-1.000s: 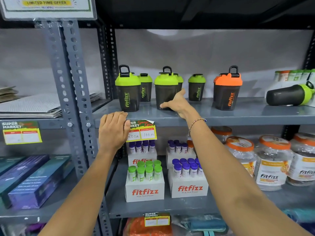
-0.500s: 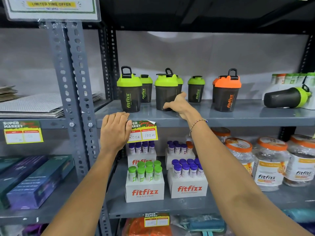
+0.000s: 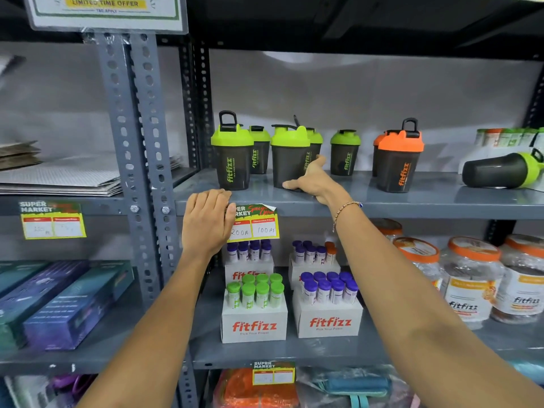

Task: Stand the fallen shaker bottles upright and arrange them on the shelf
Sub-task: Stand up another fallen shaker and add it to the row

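Several dark fitfizz shaker bottles stand on the grey shelf (image 3: 426, 201). My right hand (image 3: 312, 182) wraps the base of a green-lidded shaker (image 3: 290, 154), thumb in front and fingers round its right side. Left of it stands another green-lidded shaker (image 3: 232, 160) with its loop handle up. Smaller green-lidded ones (image 3: 344, 153) stand behind. An orange-lidded shaker (image 3: 399, 164) stands to the right. One green-lidded shaker (image 3: 500, 170) lies on its side at the far right. My left hand (image 3: 206, 222) rests on the shelf's front edge, fingers hooked over it.
A price label (image 3: 256, 226) hangs on the shelf edge beside my left hand. Below are fitfizz boxes of tubes (image 3: 254, 325) and large jars (image 3: 471, 284). A perforated steel post (image 3: 132, 142) bounds the shelf on the left. White packs (image 3: 506, 136) sit at the back right.
The shaker under my right hand has turned, so its loop handle no longer stands up at the front. My right hand slid round to its right side. My left hand stayed put.
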`<state>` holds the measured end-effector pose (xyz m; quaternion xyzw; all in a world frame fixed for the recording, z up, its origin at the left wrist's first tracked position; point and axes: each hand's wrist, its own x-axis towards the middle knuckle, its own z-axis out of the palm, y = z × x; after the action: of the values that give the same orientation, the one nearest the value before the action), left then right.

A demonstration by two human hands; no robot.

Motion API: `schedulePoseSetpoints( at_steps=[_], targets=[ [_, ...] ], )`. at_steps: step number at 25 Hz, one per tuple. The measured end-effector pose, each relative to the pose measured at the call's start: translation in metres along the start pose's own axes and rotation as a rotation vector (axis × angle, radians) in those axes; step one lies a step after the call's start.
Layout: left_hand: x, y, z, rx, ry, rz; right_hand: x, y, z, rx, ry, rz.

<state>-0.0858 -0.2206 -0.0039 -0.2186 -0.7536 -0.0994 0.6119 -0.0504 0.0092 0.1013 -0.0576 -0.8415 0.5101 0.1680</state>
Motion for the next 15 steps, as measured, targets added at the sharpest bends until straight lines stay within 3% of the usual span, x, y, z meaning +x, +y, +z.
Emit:
schedulePoseSetpoints(
  at_steps=[15],
  targets=[
    [-0.0015, 0.0003, -0.0007, -0.018, -0.028, -0.007, -0.0009, -0.0008, -0.0005, -0.039, -0.032, 0.045]
  ],
)
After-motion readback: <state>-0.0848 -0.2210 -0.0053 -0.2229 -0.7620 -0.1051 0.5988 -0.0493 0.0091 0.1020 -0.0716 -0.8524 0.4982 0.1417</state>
